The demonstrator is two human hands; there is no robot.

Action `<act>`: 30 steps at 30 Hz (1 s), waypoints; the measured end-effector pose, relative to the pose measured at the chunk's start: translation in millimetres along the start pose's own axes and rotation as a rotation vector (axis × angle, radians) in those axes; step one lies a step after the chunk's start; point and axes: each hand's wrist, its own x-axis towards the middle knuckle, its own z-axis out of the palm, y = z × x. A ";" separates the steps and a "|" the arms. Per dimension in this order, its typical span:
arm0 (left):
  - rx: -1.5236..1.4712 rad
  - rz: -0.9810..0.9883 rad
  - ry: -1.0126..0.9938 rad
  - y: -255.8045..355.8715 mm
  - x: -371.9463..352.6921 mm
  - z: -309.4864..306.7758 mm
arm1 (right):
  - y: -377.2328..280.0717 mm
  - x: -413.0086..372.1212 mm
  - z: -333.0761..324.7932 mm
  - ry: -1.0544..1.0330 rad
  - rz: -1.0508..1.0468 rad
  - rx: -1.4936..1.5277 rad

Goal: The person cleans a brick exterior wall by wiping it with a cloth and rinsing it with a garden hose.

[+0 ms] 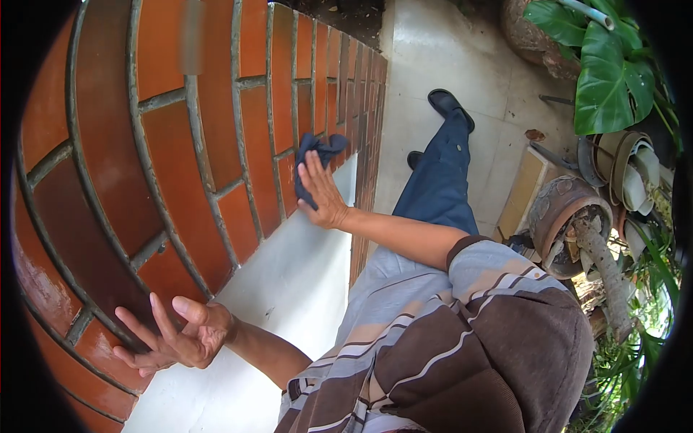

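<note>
My right hand (323, 193) presses a dark blue cloth (307, 172) against the glazed brick wall (249, 133). Its fingers lie over the bunched cloth, and part of the cloth sticks out past the fingertips. Lower in the view, my left hand (177, 339) is raised in front of the bricks, fingers spread and holding nothing. Between the two arms runs a smooth white surface (289, 278) along the edge of the brickwork.
Pale tiled floor (498, 79) stretches beside my dark shoes (449, 105). On the right stand a clay pot (556, 209) with a thick stem, stacked pots (613, 162) and large green leaves (613, 79). A dark patch of ground lies beyond the wall's far end.
</note>
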 end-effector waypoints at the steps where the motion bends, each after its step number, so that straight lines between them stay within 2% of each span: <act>1: -0.004 -0.003 0.006 -0.9 -0.9 0.3 | 15.2 -2.4 -2.0 0.003 0.199 0.014; 3: -0.013 0.004 0.014 -0.6 0.2 1.1 | 55.7 4.3 5.9 0.102 0.646 0.116; 5: -0.006 0.035 -0.012 -4.8 -1.4 -1.7 | 172.3 -1.0 55.3 0.233 0.973 0.219; 6: -0.007 0.049 -0.020 -6.1 -1.8 -1.1 | 167.5 21.3 22.8 0.184 1.202 0.335; 7: 0.001 0.057 -0.019 -2.9 1.0 -0.4 | 178.7 38.8 7.6 0.197 1.299 0.421; 10: -0.047 0.048 -0.017 2.2 4.4 1.9 | 232.3 111.6 -18.2 0.347 1.267 0.451; 11: -0.055 0.130 0.003 1.2 9.9 5.0 | 249.1 134.6 -24.2 0.392 1.264 0.461; 12: -0.029 0.144 -0.140 -2.6 10.7 -3.3 | 249.8 171.2 -38.4 0.463 1.283 0.449; 14: -0.122 0.127 0.064 16.9 17.0 12.0 | 245.4 220.7 -63.8 0.507 0.850 0.271; 15: -0.141 0.173 -0.142 -1.8 8.3 -2.9 | 254.6 227.8 -67.3 0.525 0.762 0.254; 16: 0.033 0.205 -0.076 15.8 23.4 4.3 | 264.6 235.2 -72.0 0.538 0.668 0.236; 17: 0.055 0.194 -0.098 15.3 21.6 5.7 | 272.4 233.2 -74.2 0.548 0.584 0.220; 18: 0.076 0.194 -0.125 8.0 19.2 1.2 | 264.4 215.3 -78.2 0.527 0.678 0.190; 19: 0.101 0.183 -0.136 1.6 13.7 -2.1 | 293.0 191.0 -56.5 0.569 0.691 0.212; 21: 0.102 0.124 -0.178 -5.9 3.8 -6.4 | 342.1 108.1 -14.4 0.387 1.186 0.377; 23: 0.104 0.084 -0.203 -4.1 -0.7 -8.4 | 330.4 42.9 14.7 0.344 1.495 0.539; 25: 0.125 0.080 -0.218 0.7 -1.2 -8.6 | 302.1 -0.7 30.4 0.368 1.700 0.707; 28: 0.141 0.061 -0.216 7.6 1.6 -4.7 | 302.2 20.4 19.1 0.470 1.765 0.866; 30: 0.137 0.055 -0.210 12.1 1.1 -0.6 | 314.8 92.1 -12.4 0.607 1.642 0.871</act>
